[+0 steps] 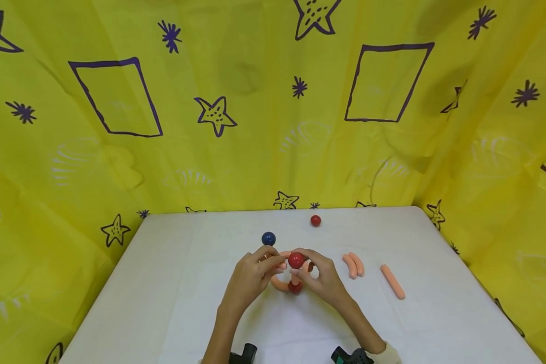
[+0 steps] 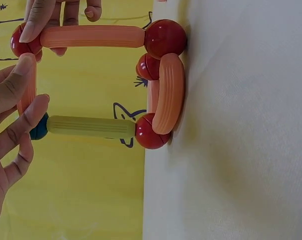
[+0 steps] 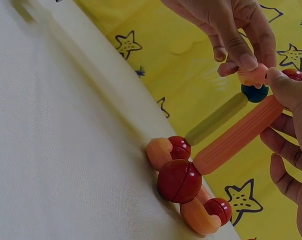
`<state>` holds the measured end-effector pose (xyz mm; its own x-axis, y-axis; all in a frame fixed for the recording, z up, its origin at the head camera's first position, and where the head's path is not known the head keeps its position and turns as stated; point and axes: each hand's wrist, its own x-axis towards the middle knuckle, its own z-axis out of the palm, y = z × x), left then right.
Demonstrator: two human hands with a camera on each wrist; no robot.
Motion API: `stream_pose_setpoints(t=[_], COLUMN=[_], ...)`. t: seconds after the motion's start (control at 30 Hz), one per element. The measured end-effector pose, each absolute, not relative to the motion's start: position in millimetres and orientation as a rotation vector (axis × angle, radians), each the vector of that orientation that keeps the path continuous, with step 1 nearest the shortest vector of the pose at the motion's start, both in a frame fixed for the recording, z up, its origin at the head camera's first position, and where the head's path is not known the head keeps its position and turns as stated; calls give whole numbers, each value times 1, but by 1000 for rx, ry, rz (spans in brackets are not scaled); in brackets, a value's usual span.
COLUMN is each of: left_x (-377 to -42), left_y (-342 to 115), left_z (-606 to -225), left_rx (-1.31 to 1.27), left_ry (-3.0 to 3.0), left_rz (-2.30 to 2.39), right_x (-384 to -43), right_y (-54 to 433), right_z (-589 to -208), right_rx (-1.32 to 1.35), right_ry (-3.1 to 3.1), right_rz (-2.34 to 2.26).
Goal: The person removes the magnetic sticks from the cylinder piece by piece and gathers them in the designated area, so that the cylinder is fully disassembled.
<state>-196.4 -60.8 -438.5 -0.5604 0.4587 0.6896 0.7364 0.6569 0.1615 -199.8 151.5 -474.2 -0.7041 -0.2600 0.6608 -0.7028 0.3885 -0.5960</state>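
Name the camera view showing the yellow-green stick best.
Left wrist: the yellow-green stick shows lengthwise, unobstructed, between the blue ball and a red ball. The right wrist view shows it slanting beyond an orange stick; the head view doesn't show it clearly.

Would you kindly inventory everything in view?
White tabletop: one, white, beneath.
Patterned yellow backdrop: one, yellow, behind and beside.
Glossy red balls: five, red, four assembled, one loose behind.
Ribbed yellow-green rod: one, yellow-green, upright, assembled.
Shiny blue ball: one, blue, atop that rod.
Straight ribbed peach rods: two, peach, one upright, one loose at right.
Curved peach pieces: two, peach, loose at right; more assembled, partly hidden.
Handheld peach piece: one, peach, near the blue ball.
Dark wrist devices: two, dark, both wrists.
Pale sleeve: one, right forearm.
Left hand: one, pinching the handheld piece.
Right hand: one, holding a red ball.
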Motion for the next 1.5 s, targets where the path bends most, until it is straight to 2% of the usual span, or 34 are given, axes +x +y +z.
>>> stream_pose_setpoints(t=[0.3, 0.77, 1.07, 1.5], left_x=[-197, -197, -199, -201], left_y=[-63, -61, -57, -58], left_z=[-438, -440, -443, -448], left_rx=[-969, -925, -910, -860], left_ry=[-2278, -2323, -2275, -2237], left_rz=[-645, -426, -231, -218], right_x=[-201, -200, -183, -183], right_y=[153, 151, 143, 142], right_z=[-475, -475, -446, -449], right_rx=[852, 840, 857, 836], right_ry=[-2196, -2189, -2129, -2127], right_rz=[1331, 1333, 1325, 1343])
